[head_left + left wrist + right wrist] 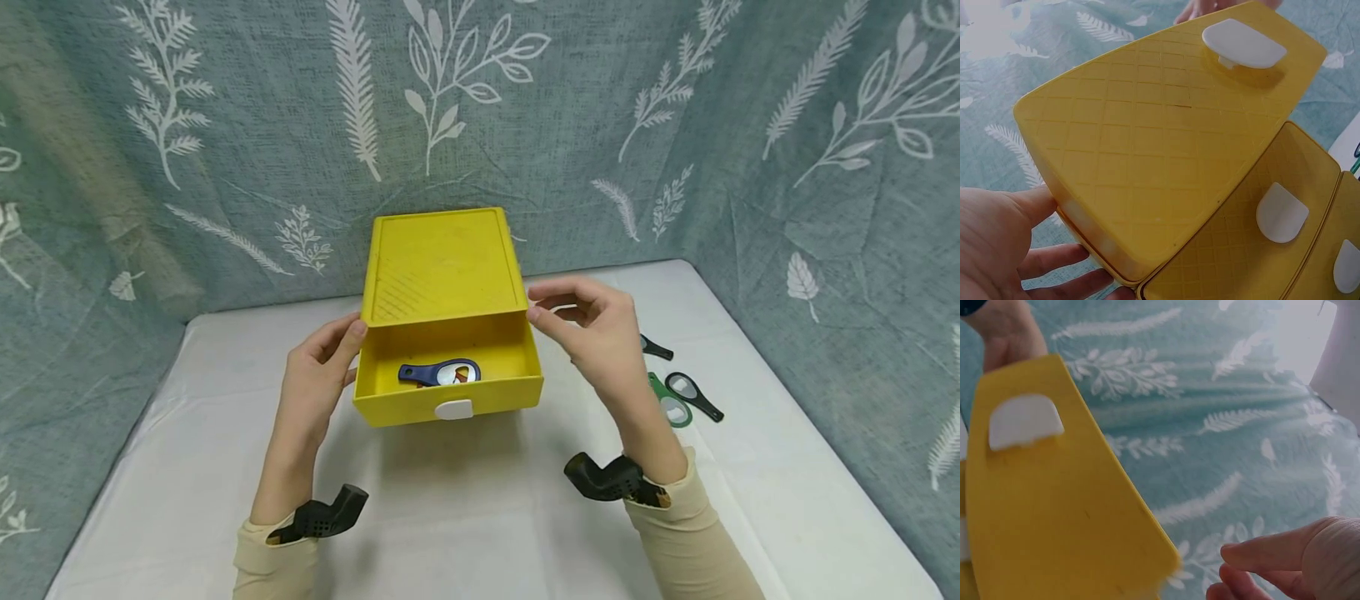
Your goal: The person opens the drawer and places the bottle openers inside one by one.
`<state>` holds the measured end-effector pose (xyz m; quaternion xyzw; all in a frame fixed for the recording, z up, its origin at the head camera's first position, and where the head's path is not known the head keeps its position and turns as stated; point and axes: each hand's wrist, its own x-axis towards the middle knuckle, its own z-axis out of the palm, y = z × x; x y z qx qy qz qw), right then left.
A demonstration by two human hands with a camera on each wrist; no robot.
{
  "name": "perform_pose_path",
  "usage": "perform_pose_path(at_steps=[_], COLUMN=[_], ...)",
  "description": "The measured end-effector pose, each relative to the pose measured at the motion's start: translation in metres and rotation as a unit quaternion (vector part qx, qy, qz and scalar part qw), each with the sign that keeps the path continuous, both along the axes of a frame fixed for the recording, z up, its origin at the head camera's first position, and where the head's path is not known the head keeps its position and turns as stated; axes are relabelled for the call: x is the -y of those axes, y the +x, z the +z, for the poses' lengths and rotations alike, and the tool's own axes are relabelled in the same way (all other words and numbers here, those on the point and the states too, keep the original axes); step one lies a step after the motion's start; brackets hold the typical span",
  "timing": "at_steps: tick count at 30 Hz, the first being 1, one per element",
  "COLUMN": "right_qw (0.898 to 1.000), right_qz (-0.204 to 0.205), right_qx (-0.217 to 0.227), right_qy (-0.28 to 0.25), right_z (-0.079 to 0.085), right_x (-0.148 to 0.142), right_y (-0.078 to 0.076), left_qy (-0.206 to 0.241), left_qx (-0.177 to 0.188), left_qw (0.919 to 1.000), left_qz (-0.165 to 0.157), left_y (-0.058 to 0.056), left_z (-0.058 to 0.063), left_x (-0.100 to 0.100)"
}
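A yellow drawer cabinet (446, 267) stands on the table with its top drawer (401, 408) pulled out. The drawer has a white handle (453, 409) and holds a dark blue magnifying glass (420, 372), its lens over something white and orange-red. My left hand (318, 371) touches the cabinet's left front corner; in the left wrist view its thumb reaches the drawer's side and fairly straight fingers lie along the cabinet. Close beside the right front corner is my right hand (596, 329), fingers loosely bent, holding nothing. The right wrist view shows a gap between its fingertips and the drawer.
On the table's right side lie a black magnifying glass (693, 396), a green one (675, 410) and another black handle (657, 348), partly hidden by my right arm. Closed lower drawers (1310, 162) show in the left wrist view. A grey-green leaf-patterned curtain (262, 150) surrounds the white table (217, 400).
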<state>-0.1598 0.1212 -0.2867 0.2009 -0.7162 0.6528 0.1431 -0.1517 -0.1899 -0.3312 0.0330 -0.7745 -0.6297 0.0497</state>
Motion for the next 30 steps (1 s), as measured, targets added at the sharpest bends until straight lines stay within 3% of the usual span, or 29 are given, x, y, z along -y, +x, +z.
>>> perform_pose_path(at_steps=[7,13,17,22,30], right_qw=[0.998,0.995,0.991,0.977,0.963], right_qz=[-0.050,-0.090,-0.115,-0.154,-0.154], right_qx=[0.031,0.050,0.072,0.117,0.165], right_qy=[-0.020,-0.016,0.013,0.089,0.150], right_z=[-0.007,-0.025,-0.044,-0.075,-0.122], right_x=[-0.023,-0.034,-0.044,-0.054,-0.077], right_y=[0.001,-0.002,-0.009,-0.025,-0.057], left_qy=[-0.007,-0.007,-0.005,-0.004,-0.007], left_qx=[0.002,-0.001,-0.003,-0.002,-0.003], left_qw=[1.0000,1.0000,1.0000,1.0000,0.9999], left_qz=[0.003,0.005,0.005,0.007,0.008], left_y=[0.000,0.000,0.000,0.001,0.002], left_z=[0.000,-0.001,-0.002,-0.002,-0.001], left_x=[-0.001,-0.001,-0.002,-0.002,-0.004])
